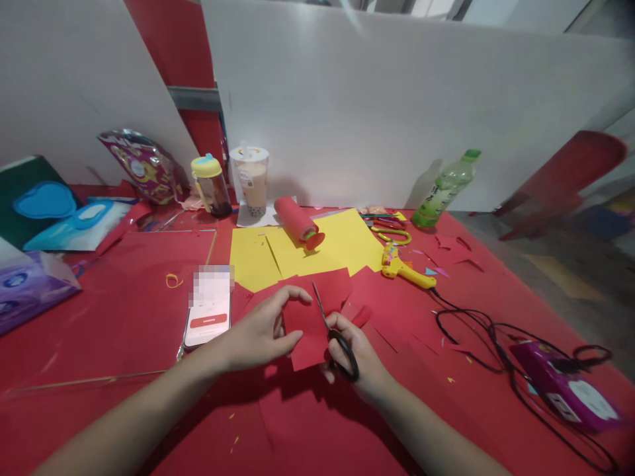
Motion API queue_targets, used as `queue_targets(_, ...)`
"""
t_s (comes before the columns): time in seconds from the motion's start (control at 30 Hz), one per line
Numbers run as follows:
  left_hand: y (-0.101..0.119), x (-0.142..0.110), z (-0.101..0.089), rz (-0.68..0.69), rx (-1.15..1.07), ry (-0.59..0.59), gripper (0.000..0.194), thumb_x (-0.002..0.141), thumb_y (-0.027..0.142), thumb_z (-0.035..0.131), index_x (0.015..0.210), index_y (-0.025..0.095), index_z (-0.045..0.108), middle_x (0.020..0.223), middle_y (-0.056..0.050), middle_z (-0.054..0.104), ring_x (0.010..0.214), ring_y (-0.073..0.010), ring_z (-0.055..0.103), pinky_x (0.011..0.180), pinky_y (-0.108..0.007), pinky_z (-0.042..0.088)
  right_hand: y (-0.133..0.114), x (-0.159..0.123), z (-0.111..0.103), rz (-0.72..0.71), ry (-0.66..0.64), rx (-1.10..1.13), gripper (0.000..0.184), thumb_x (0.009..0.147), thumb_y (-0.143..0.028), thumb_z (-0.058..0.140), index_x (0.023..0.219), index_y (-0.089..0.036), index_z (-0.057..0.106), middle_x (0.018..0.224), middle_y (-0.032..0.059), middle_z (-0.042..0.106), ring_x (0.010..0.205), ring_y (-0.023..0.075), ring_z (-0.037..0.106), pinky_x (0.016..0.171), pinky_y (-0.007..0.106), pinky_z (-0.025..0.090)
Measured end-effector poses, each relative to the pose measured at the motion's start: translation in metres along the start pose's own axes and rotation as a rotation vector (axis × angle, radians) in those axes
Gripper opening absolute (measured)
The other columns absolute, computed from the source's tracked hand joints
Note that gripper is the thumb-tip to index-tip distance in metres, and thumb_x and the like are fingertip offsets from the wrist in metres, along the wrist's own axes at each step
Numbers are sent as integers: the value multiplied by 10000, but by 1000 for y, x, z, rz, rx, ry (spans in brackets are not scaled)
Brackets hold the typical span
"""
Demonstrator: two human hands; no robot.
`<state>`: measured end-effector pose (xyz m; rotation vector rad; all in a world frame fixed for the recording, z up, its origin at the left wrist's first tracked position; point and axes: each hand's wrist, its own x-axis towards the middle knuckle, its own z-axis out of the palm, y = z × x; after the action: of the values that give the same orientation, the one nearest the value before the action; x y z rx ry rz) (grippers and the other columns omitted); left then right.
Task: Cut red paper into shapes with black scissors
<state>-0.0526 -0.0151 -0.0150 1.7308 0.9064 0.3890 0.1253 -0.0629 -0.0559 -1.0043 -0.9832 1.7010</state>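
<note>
No legible text on my feed; green bottle has dark characters on its label, too small for me; phone shows pale lettering on a red button, unreadable, screen top pixelated; purple box has white labels, blurred; foil bag print, I can't resolve.

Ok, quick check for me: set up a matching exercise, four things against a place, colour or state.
1. Scissors
2. Phone
3. Glue gun
4. Drink cup

A. Yellow
B. Standing on a white sheet
C. In the right hand
D. Lying with its lit screen up

Pairs: 1-C, 2-D, 3-A, 4-B
</note>
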Motion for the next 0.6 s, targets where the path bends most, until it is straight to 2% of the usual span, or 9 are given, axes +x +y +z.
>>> queue_targets(0.2,-3,1,1,-6,8,15,350,817,187,454,1140,245,332,630,83,352,434,-68,346,405,-192,276,-2,1,2,31,39,-15,522,546,-579,698,716,-206,375,359,-128,459,264,50,406,317,140,276)
queue_targets(0.43,11,-2,0,-19,50,-25,352,797,161,447,1132,220,356,522,109,260,445,-92,316,412,-200,251,4,1,-2,7,52,48,495,579,-580,687,786,-204,440,443,-116,466,304,47,413,317,142,333)
queue_targets(0.6,18,-3,2,-33,54,-51,378,779,164,466,1145,205,382,521,105,295,463,-101,369,428,-210,276,0,0,-2,-14,73,35,490,578,-584,688,768,-199,454,441,-115,448,303,35,385,312,140,359)
